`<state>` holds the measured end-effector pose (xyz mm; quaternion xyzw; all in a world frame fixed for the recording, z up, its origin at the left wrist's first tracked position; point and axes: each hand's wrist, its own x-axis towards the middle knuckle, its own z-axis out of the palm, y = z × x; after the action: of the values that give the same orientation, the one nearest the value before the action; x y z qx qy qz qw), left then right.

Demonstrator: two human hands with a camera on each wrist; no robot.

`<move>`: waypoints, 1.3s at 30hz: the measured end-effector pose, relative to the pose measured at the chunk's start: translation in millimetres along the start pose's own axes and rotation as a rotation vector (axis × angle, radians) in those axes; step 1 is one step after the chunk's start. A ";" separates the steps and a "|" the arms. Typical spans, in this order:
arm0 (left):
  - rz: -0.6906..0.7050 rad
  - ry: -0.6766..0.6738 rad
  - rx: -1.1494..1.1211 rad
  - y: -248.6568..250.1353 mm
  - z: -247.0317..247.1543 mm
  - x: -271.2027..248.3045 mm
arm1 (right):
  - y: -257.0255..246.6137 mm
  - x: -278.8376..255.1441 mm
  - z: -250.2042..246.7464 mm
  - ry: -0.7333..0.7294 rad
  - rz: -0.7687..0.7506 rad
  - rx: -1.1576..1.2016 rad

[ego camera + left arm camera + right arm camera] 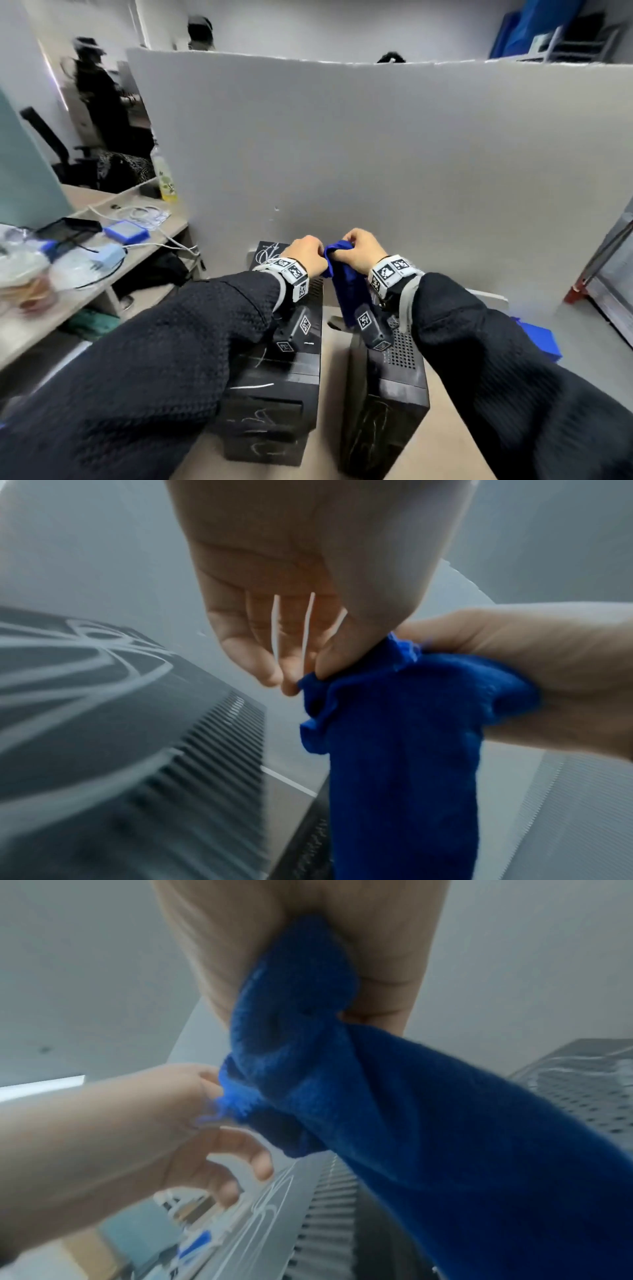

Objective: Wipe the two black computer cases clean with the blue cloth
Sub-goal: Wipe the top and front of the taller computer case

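Two black computer cases stand side by side on a tan surface, the left case [274, 387] scribbled with white marks, the right case [387, 394] with a perforated top. Above their far ends both hands hold the blue cloth [347, 291], which hangs down between them. My left hand [308, 255] pinches the cloth's upper edge [308, 683] with thumb and fingertips. My right hand [359, 251] grips the bunched top of the cloth [308, 988] in its fist. The cloth's lower end hangs over the gap between the cases and touches neither case's top that I can see.
A tall grey partition board [376, 154] stands right behind the cases. A cluttered desk [102, 240] with cables, a blue box and a bottle runs along the left. A blue object [541, 337] lies on the floor at right. People sit beyond the partition.
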<state>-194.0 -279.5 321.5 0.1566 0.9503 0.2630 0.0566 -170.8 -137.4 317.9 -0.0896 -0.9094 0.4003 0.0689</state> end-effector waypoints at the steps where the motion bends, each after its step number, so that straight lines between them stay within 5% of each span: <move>1: -0.021 0.017 0.007 -15.2 -4.6 2.3 | -7.7 -0.3 10.8 -0.018 -0.017 -0.055; 12: -0.071 -0.033 -0.019 -119.4 -9.4 8.0 | -7.3 -38.3 80.6 -0.404 -0.356 -0.657; 16: -0.062 -0.098 -0.137 -142.9 1.6 2.3 | -1.3 -51.7 74.5 -0.512 -0.425 -0.602; 21: -0.049 -0.125 -0.202 -148.6 -3.7 7.0 | -6.0 -10.2 80.1 -0.280 -0.329 -0.665; 29: 0.000 -0.138 -0.169 -158.6 -8.5 5.6 | -19.0 -67.2 91.2 -0.541 -0.573 -0.678; 36: 0.031 -0.161 -0.220 -157.3 -12.2 -7.2 | -10.0 -32.5 79.9 -0.399 -0.320 -0.671; 39: -0.076 -0.241 -0.412 -165.2 -13.2 -9.3 | -7.1 -50.2 88.7 -0.454 -0.352 -0.614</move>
<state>-232.0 -423.2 247.5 0.1361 0.8682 0.4284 0.2100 -140.2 -216.6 261.1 0.1414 -0.9800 0.1025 -0.0959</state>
